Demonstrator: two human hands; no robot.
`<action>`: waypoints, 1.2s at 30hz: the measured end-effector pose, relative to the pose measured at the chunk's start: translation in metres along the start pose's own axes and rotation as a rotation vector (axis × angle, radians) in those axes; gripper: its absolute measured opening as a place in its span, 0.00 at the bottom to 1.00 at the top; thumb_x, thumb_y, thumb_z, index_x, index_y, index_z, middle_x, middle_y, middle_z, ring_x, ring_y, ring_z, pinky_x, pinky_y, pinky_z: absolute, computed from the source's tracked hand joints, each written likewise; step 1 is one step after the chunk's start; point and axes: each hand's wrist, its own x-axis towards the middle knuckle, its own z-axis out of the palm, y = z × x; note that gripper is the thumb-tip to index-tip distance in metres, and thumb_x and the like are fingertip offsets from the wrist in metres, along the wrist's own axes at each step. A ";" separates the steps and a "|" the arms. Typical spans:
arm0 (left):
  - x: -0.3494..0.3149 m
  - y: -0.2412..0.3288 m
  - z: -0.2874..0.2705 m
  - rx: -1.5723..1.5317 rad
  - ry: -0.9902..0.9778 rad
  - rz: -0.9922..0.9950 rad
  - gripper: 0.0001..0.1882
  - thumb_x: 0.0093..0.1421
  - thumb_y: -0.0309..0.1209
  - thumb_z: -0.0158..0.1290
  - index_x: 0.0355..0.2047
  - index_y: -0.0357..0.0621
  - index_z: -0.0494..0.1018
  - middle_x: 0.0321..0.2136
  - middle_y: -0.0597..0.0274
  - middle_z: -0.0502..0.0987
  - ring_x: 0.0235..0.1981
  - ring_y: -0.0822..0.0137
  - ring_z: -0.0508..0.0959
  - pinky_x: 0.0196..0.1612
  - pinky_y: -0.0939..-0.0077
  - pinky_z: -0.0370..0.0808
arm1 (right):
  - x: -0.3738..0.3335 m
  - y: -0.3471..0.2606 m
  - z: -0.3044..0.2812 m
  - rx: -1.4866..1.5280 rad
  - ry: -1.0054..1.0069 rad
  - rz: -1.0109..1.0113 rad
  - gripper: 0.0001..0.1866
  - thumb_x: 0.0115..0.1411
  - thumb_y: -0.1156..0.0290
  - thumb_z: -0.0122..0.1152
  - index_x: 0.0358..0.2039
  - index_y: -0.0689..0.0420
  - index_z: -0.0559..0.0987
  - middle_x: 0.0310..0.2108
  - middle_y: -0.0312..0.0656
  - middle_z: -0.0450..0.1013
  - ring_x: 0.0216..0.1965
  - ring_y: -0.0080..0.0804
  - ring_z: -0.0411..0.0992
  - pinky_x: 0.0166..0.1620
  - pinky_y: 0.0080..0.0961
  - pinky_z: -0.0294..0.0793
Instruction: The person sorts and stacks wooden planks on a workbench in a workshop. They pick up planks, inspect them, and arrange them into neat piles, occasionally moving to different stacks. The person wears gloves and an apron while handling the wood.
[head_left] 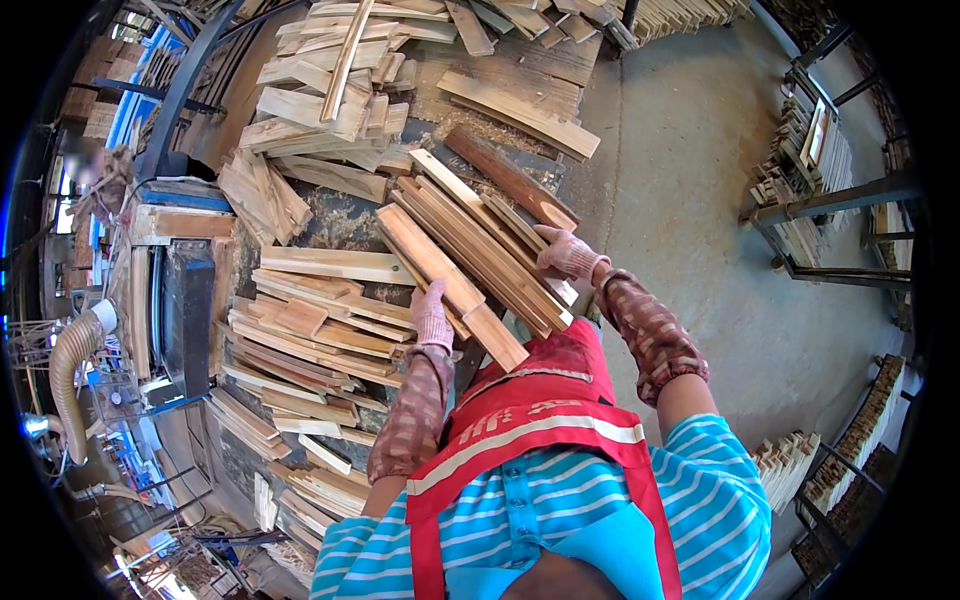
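Observation:
A bundle of long wooden slats (475, 255) lies slantwise in front of my red apron, its near ends close to my waist. My left hand (432, 315), in a pink knit glove, is closed around the left edge of the bundle, by a lighter board (430, 258) on top. At the other side my right hand (570, 254), gloved the same way, grips the bundle's right edge with the fingers bent over a slat. The undersides of the slats and my left fingertips are hidden. A bark-edged dark board (510, 178) lies just beyond the bundle.
Loose wooden boards (320, 330) lie in rows on the left, and a higher heap of planks (330, 90) stands beyond. A dark machine (185, 310) with a ribbed hose (75, 390) is at far left. On the right, metal racks (840, 200) hold stacked slats above the concrete floor (690, 150).

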 end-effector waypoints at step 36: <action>-0.011 -0.009 0.001 -0.146 -0.034 -0.066 0.23 0.59 0.30 0.60 0.54 0.36 0.71 0.44 0.54 0.78 0.44 0.56 0.80 0.50 0.61 0.79 | 0.028 -0.004 0.034 -0.172 0.371 -0.245 0.22 0.62 0.61 0.52 0.55 0.52 0.79 0.49 0.56 0.78 0.54 0.53 0.74 0.57 0.40 0.72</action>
